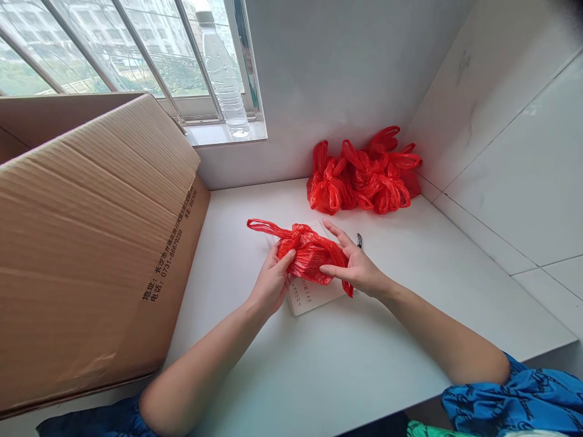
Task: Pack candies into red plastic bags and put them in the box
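Note:
Both my hands hold a crumpled red plastic bag (306,250) just above a white sheet of paper (314,291) on the white counter (328,358). My left hand (272,280) grips the bag's left side, thumb on top. At the bag's right side is my right hand (356,264), pinching it between thumb and fingers, the index finger stretched out. One bag handle sticks out to the left.
A pile of knotted red plastic bags (364,173) lies in the back corner by the tiled wall. A large cardboard box (91,243) fills the left side. A clear water bottle (224,73) stands on the window sill. A dark pen (359,240) lies behind my right hand.

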{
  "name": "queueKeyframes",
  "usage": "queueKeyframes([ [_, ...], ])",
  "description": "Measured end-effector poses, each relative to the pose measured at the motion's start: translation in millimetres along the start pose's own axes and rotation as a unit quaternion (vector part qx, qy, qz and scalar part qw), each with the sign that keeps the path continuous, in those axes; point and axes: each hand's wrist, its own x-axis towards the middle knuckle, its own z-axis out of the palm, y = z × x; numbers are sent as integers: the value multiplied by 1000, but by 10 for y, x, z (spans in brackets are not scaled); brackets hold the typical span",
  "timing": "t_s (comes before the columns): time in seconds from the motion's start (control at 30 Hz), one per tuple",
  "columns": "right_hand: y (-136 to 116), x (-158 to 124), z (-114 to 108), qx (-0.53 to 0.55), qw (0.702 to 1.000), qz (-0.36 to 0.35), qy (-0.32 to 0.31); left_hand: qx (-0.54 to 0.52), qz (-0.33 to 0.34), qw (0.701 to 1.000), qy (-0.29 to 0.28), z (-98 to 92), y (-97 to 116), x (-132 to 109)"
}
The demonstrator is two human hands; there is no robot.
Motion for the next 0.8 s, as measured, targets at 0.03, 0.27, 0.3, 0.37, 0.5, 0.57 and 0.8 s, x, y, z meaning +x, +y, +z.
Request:
queueKeyframes([
  [0.03, -3, -5, -2, -6, 1000, 2, -1, 0, -5, 1000, -3, 7, 8, -8],
  [0.27, -20, -64, 84, -75, 997, -20, 19, 57, 10, 996, -65, 100, 24, -113],
  [0.3, -26, -72, 100, -87, 996, -24, 14, 72, 18, 995, -60, 103, 14, -118],
  [0.37, -37, -81, 124, -99, 994, -34, 2, 88, 32, 994, -49, 99, -8, -118],
  [0.5, -45, -70, 124, -64, 997, -38, -8, 93, 46, 993, -52, 91, -33, -101],
  [0.57, -45, -59, 110, -35, 999, -27, -13, 93, 50, 993, -54, 95, -36, -99],
  [0.8, -44, -33, 55, 15, 1000, -7, -13, 72, 16, 994, -78, 97, -7, -111],
])
